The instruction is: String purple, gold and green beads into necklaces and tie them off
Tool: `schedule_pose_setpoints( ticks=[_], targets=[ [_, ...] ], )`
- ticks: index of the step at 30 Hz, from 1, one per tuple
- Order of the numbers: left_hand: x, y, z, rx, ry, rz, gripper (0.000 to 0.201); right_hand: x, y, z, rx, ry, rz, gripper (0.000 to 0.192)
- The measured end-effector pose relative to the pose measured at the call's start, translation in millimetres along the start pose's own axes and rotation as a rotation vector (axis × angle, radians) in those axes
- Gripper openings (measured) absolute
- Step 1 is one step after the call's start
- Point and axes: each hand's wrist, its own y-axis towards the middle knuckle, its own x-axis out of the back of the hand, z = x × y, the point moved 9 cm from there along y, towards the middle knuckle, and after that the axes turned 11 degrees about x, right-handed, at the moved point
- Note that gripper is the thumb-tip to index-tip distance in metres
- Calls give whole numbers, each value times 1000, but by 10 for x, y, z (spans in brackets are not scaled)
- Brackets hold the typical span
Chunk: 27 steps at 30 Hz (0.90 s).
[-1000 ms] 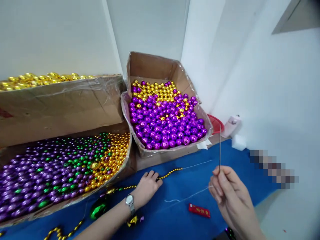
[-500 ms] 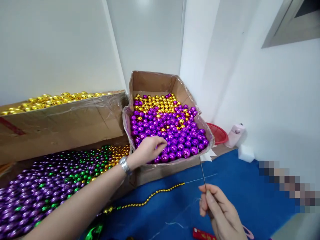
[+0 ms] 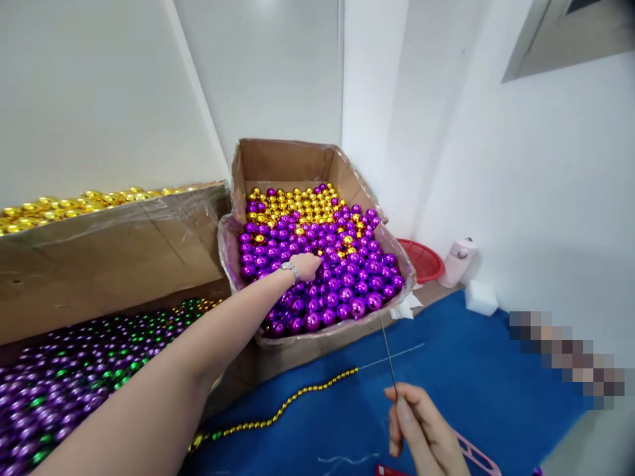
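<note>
My left hand [image 3: 308, 266] reaches deep into the cardboard box [image 3: 278, 162] of shiny purple beads [image 3: 342, 295] and gold beads [image 3: 317, 208]. Its back faces me, and its fingers are hidden against the purple beads, so any hold does not show. Pinched upright between thumb and fingers of my right hand [image 3: 421, 423] is a long thin metal needle [image 3: 388, 354], its tip near the box's front edge. Below the box, a string of small gold beads [image 3: 297, 395] lies on the blue table cover [image 3: 486, 383], with bare thread past its end.
To the left are a carton [image 3: 114, 254] of gold beads and a lower heap of purple and green beads [image 3: 89, 370]. A red basket [image 3: 421, 261], a pink device [image 3: 457, 262] and a white block [image 3: 481, 298] stand by the wall. Pink scissors handles [image 3: 479, 456] lie near my right hand.
My left hand has moved farther forward into the bead box, arm stretched out. My right hand keeps the needle in much the same place. The view has shifted slightly right.
</note>
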Motion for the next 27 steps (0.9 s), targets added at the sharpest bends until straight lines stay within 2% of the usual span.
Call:
schedule_pose_setpoints(
  ticks=[2,4,7,9,11,14,17,22,27],
  targets=[
    [71,-77,-34,-11,-48,-11,25,31,4,60,59,-78,87,33],
    [223,-243,-16,-23,-128,-60,28,63,-11,135,138,-139,143,28],
    [489,-680,100,-27,-303,-155,39,122,-50,191,184,-164,133,23],
    [700,-1101,213,-71,-734,-247,38,104,-83,179,161,-162,144,21],
    [737,-1516,315,-65,-1050,-250,37,55,-118,171,155,-164,161,20],
    [574,-2013,388,3,-1364,-188,35,-40,-169,170,178,-182,182,20],
    [292,-2305,407,80,-1618,-93,33,-181,-224,165,181,-224,255,21],
    [-96,-2490,340,166,-1908,80,31,-339,-288,236,227,-344,344,23],
    [-332,-2601,212,234,-2195,216,31,-439,-340,349,426,-566,411,21]
  ],
)
